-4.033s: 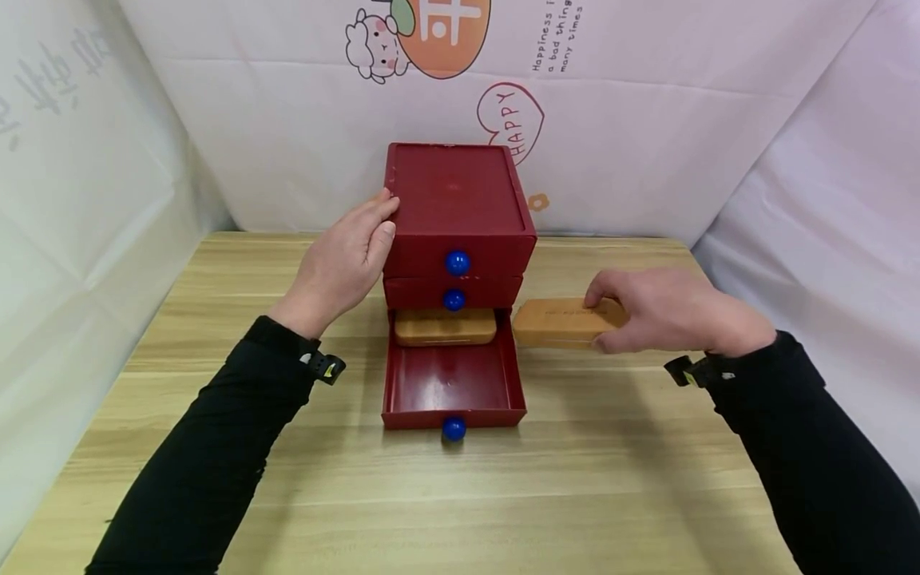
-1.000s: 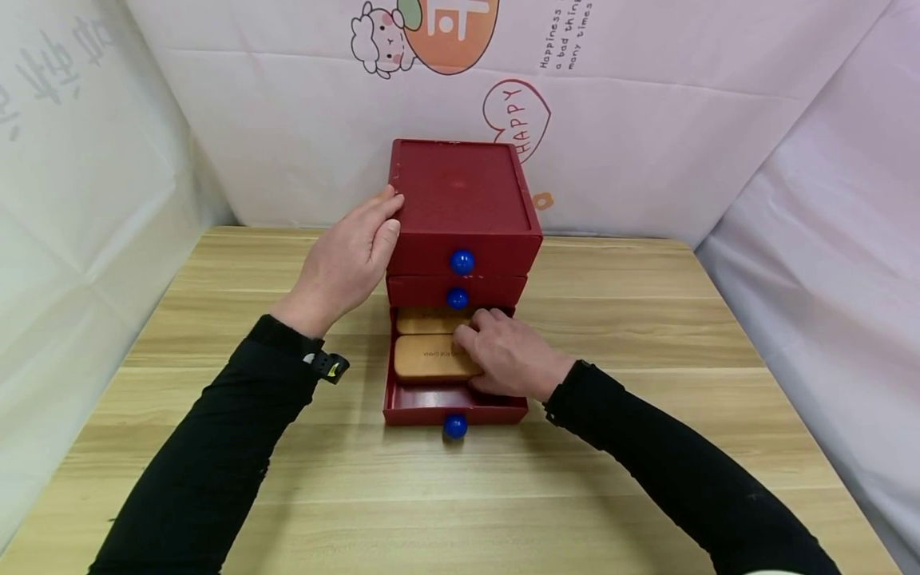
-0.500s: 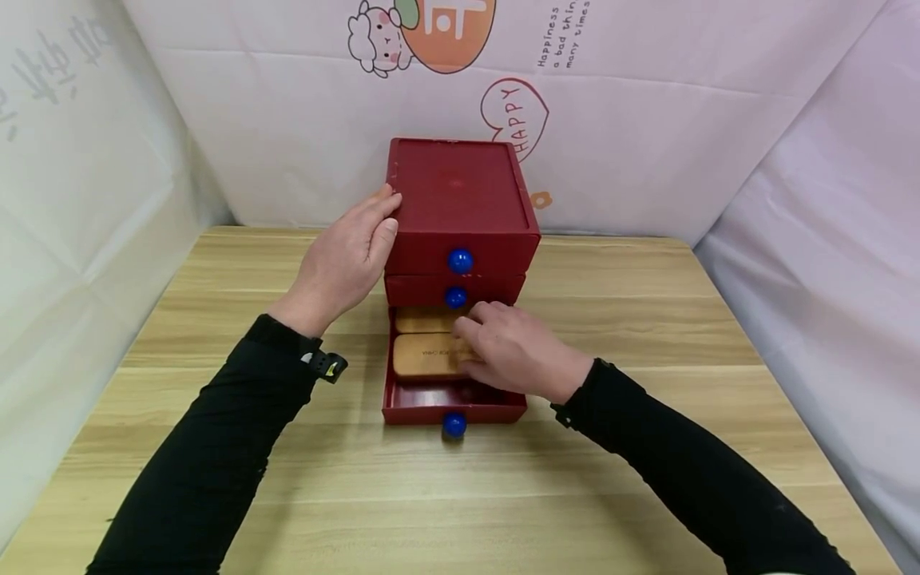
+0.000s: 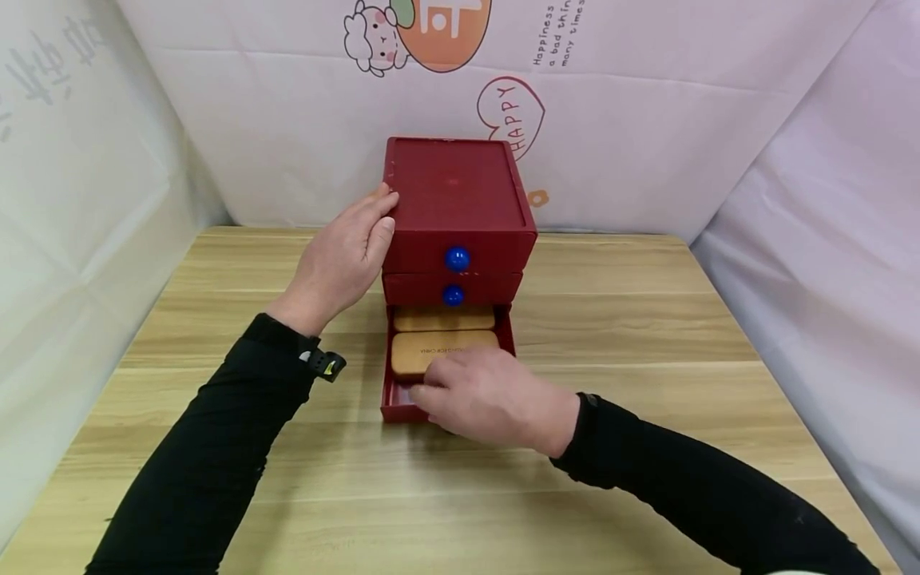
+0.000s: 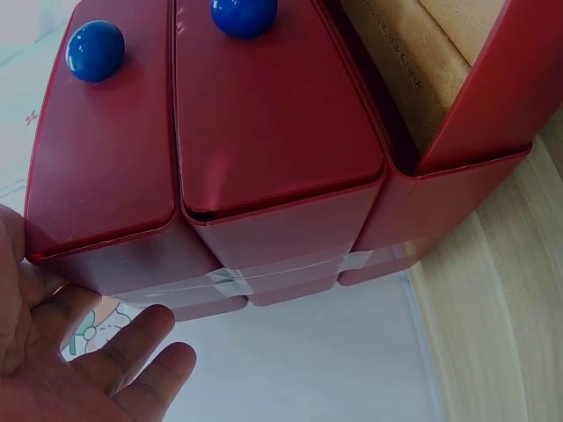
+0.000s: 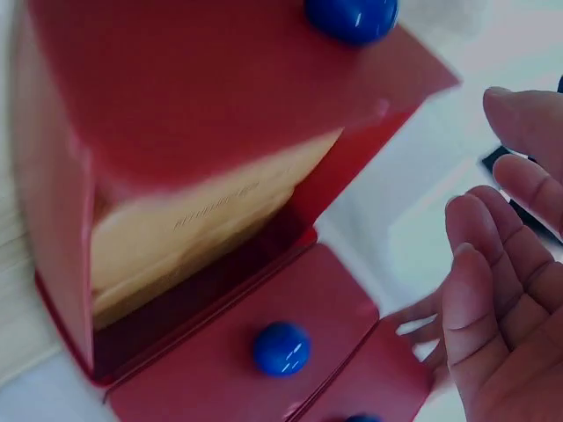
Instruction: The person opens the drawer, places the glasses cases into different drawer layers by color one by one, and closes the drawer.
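Note:
A dark red cabinet (image 4: 456, 184) of three stacked drawers stands on the table, its bottom drawer (image 4: 404, 414) pulled out. Inside that drawer lie two tan oblong cases with rounded corners: a rear case (image 4: 444, 319) and a front case (image 4: 424, 355) with small print on its lid. My left hand (image 4: 341, 259) rests against the cabinet's upper left side, fingers extended. Over the drawer's front part is my right hand (image 4: 496, 399), fingers loosely bent and holding nothing; it hides the drawer's knob in the head view. The right wrist view shows that blue knob (image 6: 352, 16) apart from the fingers.
Blue knobs also mark the top drawer (image 4: 460, 246) and the middle drawer (image 4: 413, 289), both closed. A light wood table (image 4: 611, 319) lies beneath. White printed cloth (image 4: 287, 120) hangs behind and at both sides.
Earlier, the right hand brought the front case from the right and set it in the drawer before the rear one. It has now let go and moved toward the drawer's front. Left hand stays put.

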The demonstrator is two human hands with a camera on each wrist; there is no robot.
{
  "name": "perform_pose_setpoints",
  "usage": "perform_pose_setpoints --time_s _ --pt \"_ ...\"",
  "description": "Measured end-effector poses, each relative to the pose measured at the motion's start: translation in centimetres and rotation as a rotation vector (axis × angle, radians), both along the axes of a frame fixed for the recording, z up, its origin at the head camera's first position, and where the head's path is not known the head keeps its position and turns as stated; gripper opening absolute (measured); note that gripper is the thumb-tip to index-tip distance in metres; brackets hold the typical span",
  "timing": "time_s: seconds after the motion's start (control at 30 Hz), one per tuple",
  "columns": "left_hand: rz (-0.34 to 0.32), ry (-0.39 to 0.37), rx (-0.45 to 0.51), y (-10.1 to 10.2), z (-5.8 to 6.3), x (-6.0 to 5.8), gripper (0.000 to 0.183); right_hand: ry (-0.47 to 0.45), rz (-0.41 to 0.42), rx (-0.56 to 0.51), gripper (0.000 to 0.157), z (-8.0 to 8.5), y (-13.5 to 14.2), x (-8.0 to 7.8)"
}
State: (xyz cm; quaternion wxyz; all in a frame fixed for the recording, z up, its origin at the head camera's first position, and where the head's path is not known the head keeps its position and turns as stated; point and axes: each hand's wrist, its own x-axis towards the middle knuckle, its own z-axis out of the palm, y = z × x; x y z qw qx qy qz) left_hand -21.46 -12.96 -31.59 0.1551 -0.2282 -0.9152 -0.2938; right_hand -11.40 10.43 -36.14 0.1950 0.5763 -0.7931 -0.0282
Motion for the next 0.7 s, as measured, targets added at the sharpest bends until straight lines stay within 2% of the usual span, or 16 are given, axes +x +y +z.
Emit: perform_pose_setpoints --time_s 0.17,0.37,0.57,0.7 --pt "0.000 0.001 0.001 0.0 0.0 0.0 0.061 0.088 0.062 0.070 0.016 -1.0 -0.1 1.4" --pt "0.000 0.003 0.002 0.0 -0.1 -0.1 0.060 0.210 0.109 0.050 0.022 -3.1 0.1 2.2" --pt "-0.004 0.004 0.004 0.0 -0.1 -0.1 0.061 0.279 0.112 0.117 0.040 -4.4 0.5 2.4" --pt "-0.007 0.006 0.007 0.0 -0.1 -0.1 0.060 0.274 0.087 0.166 0.041 -4.7 0.7 2.4"
